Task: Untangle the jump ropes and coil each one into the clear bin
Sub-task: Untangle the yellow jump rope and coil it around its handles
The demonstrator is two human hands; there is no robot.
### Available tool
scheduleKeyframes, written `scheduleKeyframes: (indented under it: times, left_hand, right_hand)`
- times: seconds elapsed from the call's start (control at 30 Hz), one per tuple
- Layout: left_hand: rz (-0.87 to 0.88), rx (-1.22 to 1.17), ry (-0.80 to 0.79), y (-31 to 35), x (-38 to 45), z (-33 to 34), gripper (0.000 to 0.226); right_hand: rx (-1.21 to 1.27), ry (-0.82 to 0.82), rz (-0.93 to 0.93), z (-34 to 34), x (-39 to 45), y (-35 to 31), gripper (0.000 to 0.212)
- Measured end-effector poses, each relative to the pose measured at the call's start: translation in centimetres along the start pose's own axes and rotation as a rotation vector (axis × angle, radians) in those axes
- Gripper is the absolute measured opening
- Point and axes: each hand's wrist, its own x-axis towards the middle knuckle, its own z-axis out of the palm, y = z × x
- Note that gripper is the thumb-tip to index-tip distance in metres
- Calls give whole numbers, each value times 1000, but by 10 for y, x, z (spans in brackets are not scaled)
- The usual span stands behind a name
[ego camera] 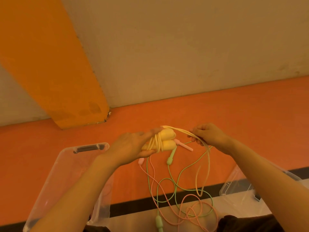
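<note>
My left hand grips the two yellow handles of a yellow jump rope, with cord turns wound around them. My right hand pinches the yellow cord just right of the handles; a loose loop of it hangs down to the floor. Below lie a green jump rope and a pink jump rope, their cords crossed in a tangle on the orange floor. A clear bin shows at the right, partly hidden behind my right forearm.
A clear lid with a latch lies on the floor at the left, under my left forearm. A black stripe crosses the floor near me. A beige wall and an orange column stand beyond.
</note>
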Motion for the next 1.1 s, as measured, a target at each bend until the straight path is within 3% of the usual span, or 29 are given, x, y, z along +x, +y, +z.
scheduleKeyframes:
  times: [0.23, 0.4, 0.57, 0.77, 0.9, 1.1]
  left_hand:
    - [-67, -20, 0, -7, 0, -1, 72]
    - [-90, -56, 13, -6, 1, -1, 73]
    - [-105, -97, 8, -3, 3, 0, 74]
    - [-177, -382, 96, -9, 7, 7, 72]
    - [-179, -566, 166, -8, 9, 5, 69]
    - [-247, -613, 217, -8, 11, 2, 71]
  right_hand:
    - [59, -31, -2, 1, -1, 0, 46]
    - [19, -116, 1, 4, -4, 0, 24]
    - [-13, -136, 28, 10, -5, 1, 25]
    - [97, -157, 57, 16, -5, 1, 28]
    - [170, -97, 50, 29, -4, 0, 17]
    - [183, -113, 35, 49, -4, 4, 17]
